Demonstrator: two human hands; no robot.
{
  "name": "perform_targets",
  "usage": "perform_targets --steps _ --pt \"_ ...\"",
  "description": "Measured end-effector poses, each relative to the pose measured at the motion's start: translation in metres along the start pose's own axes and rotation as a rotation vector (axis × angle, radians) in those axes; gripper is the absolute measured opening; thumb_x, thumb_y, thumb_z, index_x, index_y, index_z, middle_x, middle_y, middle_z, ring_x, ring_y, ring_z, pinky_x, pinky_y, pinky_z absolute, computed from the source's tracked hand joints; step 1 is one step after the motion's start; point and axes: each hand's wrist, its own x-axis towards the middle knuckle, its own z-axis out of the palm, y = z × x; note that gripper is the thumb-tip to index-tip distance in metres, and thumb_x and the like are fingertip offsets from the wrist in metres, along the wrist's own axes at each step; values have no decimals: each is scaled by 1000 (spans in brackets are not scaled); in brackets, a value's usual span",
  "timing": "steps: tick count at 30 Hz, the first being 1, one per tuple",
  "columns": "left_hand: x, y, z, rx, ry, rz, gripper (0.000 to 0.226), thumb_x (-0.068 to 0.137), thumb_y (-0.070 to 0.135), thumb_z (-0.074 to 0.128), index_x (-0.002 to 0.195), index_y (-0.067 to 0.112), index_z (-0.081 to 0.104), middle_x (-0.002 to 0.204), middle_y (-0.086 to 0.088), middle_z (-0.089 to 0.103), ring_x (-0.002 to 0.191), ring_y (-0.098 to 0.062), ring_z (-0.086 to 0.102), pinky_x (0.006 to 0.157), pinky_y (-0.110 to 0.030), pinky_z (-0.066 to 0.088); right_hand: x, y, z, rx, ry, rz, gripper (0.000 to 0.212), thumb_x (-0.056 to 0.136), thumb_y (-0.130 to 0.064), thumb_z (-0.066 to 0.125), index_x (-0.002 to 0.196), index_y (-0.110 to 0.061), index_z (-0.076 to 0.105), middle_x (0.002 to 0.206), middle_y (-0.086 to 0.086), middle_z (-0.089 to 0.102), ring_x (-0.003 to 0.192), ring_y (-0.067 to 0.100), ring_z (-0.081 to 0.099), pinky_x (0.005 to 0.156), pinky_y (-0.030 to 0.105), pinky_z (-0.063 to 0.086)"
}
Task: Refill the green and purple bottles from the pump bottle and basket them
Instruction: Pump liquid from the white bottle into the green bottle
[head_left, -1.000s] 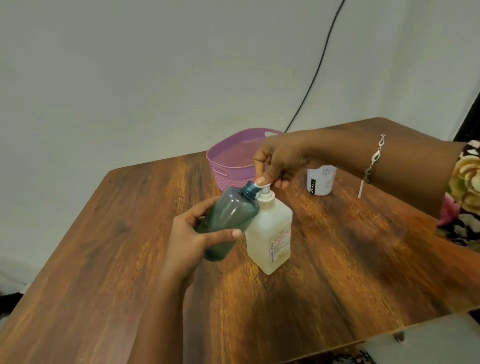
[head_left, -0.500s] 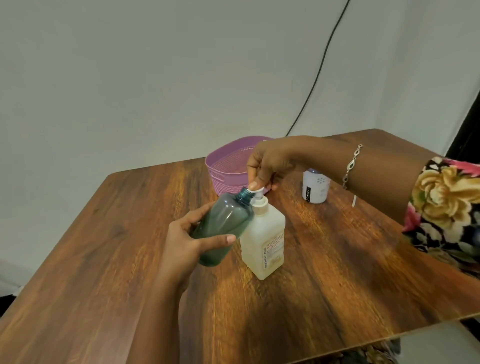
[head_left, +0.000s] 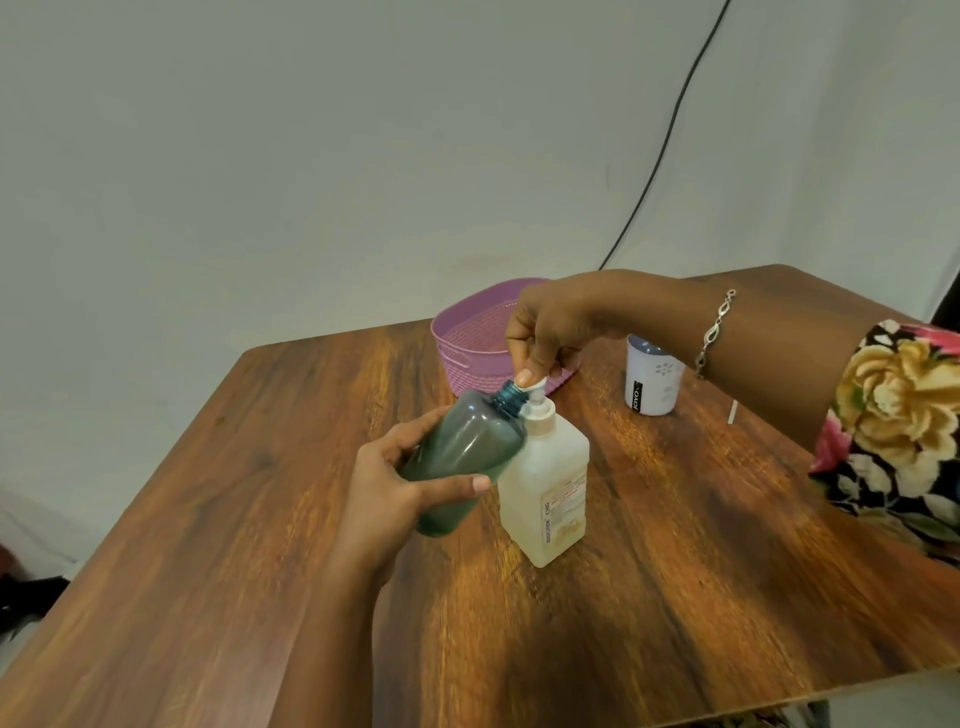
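1. Green bottle (head_left: 467, 457): held clear of the table (head_left: 675, 571) and tilted, with its open threaded neck up against the spout of the pump head (head_left: 532, 387). The left hand (head_left: 395, 488) wraps the lower body, thumb across the front and fingers curled behind. The tinted plastic looks thin and smooth, so it is probably light, likely to give under a hard squeeze, and slippery if liquid runs down it. The middle of the body is the sound place to grip. The fill level cannot be read.
2. Pump bottle (head_left: 550, 499): stands upright on the table, right beside the green bottle. The right hand (head_left: 545, 327) has its fingertips bunched closely on the pump head, bearing down from above. The squared, pale body looks fuller and heavier than the others, hence steady. No hand steadies its body, so an off-centre push could tip or slide it.
3. Purple bottle (head_left: 652, 382): a short, pale lavender one, upright on the table behind the right forearm and well apart from both hands. Probably light and stiff, and best taken round the body. Whether it is capped cannot be told.
4. Basket (head_left: 467, 343): purple open-weave plastic at the far edge of the table, partly behind the right hand. Its low wall should let bottles be lowered in upright.
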Motion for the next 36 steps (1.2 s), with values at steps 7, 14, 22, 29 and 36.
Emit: perform_targets --steps 7,14,22,29,36 --pt "4 5 -5 7 -24 20 81 37 41 80 115 29 62 109 4 66 97 -10 64 72 -25 53 1 5 -6 26 -38 -61 16 81 -1 64 67 -8 61 57 -1 60 55 10 52 50 17 46" --pt "1 -3 -1 -4 -12 1 77 36 41 80 111 35 63 108 4 67 97 -11 64 72 -25 53 4 7 0 -11 -79 -27 15 82 -5 64 69 -8 57 64 5 57 56 13 51 47 17 45" --pt "2 2 -1 -11 -4 1 81 34 40 81 112 32 62 110 3 66 96 -9 64 67 -21 53 1 2 -6 -100 -64 32 22 82 -14 65 66 -8 51 63 6 54 55 14 49 51 21 44" --pt "1 -1 3 -12 7 -22 78 35 39 81 111 34 64 108 5 67 98 -13 63 76 -30 53 -2 9 0 -29 -19 31 24 81 -16 66 66 -8 50 63 7 56 56 15 51 53 23 46" --pt "3 6 1 -31 27 -15 78 33 38 81 109 33 65 106 6 68 94 -8 65 67 -21 53 -3 15 4 267 45 -30 14 78 3 65 66 -3 59 58 6 62 54 14 55 51 20 50"
